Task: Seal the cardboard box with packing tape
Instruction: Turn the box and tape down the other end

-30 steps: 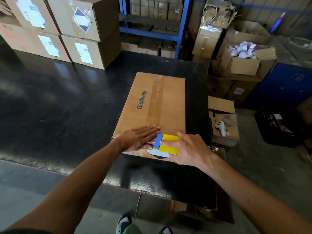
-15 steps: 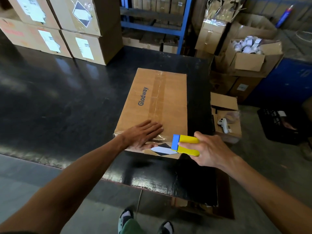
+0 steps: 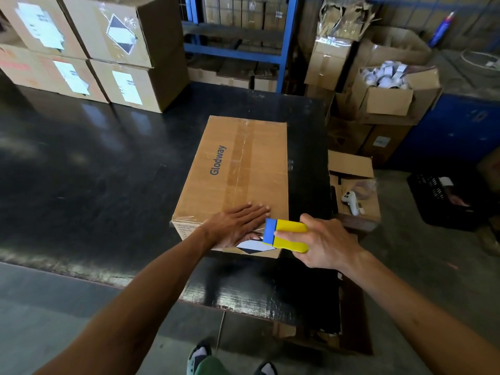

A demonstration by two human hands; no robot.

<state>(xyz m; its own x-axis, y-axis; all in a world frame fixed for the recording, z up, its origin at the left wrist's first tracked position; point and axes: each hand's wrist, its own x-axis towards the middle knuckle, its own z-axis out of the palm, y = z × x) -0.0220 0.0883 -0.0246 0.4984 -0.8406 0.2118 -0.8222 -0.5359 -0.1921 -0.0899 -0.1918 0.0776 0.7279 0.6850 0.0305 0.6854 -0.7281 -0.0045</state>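
A closed brown cardboard box [image 3: 251,163] printed "Glodway" lies on the black table [image 3: 94,171]. A strip of clear tape [image 3: 239,158] runs along its top seam and over the near edge. My left hand [image 3: 236,224] lies flat, fingers together, on the box's near top edge over the tape end. My right hand [image 3: 322,243] grips a yellow tool with a blue head [image 3: 284,235] just off the box's near right corner, blue end toward the box. A black-and-white diamond label [image 3: 254,246] shows on the box's near face.
Stacked labelled cartons [image 3: 89,52] stand at the table's far left. To the right, off the table, are open boxes, one with white rolls [image 3: 384,74] and a low one holding a white controller [image 3: 350,201]. A black crate [image 3: 443,198] sits on the floor. Blue shelving [image 3: 238,50] stands behind.
My right hand has drawn the yellow tool rightward, from the tape at the near edge to beyond the box's corner. My left hand stays pressed on the box.
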